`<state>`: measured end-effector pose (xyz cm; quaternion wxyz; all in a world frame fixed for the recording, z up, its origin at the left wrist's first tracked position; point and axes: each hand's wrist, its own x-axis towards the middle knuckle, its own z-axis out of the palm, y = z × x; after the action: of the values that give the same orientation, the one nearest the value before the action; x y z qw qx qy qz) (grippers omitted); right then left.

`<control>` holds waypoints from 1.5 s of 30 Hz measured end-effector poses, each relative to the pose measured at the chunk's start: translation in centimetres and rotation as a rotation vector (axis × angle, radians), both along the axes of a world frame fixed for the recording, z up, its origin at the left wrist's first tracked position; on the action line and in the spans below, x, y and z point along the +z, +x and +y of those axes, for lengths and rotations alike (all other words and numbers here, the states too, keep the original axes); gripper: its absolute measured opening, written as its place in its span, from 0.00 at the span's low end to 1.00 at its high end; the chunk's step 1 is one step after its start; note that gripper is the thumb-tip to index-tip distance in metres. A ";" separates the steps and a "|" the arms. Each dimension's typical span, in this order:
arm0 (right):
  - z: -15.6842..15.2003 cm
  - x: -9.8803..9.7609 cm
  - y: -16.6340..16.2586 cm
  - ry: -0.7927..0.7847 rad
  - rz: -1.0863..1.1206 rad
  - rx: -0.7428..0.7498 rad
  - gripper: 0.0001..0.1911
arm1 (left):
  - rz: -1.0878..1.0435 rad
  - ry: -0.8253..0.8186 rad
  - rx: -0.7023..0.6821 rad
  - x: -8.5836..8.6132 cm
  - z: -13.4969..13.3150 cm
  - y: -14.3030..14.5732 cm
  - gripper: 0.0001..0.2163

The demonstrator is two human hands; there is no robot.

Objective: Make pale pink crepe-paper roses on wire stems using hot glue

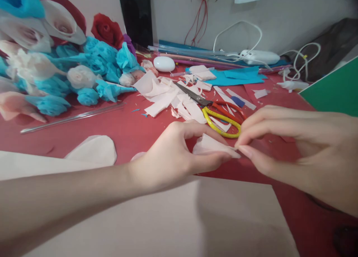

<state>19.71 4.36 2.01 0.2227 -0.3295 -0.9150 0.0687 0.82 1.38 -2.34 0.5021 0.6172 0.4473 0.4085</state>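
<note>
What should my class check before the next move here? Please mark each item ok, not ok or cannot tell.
1. Left hand supports the folded white paper: ok, between thumb and fingers.
2. Right hand grips the paper's narrow end: ok, at the fingertips.
3. Narrow end twisted tight: cannot tell, fingers partly hide it.
4. Scissors set down: ok, lying beyond the hands.
5. Work area tidy: not ok, scraps litter the red table around the scissors.

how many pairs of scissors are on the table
1: the scissors lie on the red table just beyond the left hand, blades over pale paper scraps. Others could be hidden under the scraps.
</note>
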 end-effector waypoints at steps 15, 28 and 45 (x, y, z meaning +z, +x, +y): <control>-1.0 0.1 -0.7 0.075 0.004 -0.005 0.08 | -0.078 -0.044 -0.012 -0.1 0.0 -0.1 0.02; -1.5 0.4 -0.4 0.158 -0.071 0.064 0.09 | -0.072 -0.154 0.028 0.2 0.1 -0.2 0.06; -0.5 1.2 0.3 -0.056 0.093 -0.135 0.06 | -0.246 -0.160 0.006 0.9 0.2 -0.6 0.04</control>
<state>19.96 3.87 3.17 0.2599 -0.3928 -0.8771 0.0943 0.23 1.62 -1.45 0.5996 0.5191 0.4153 0.4456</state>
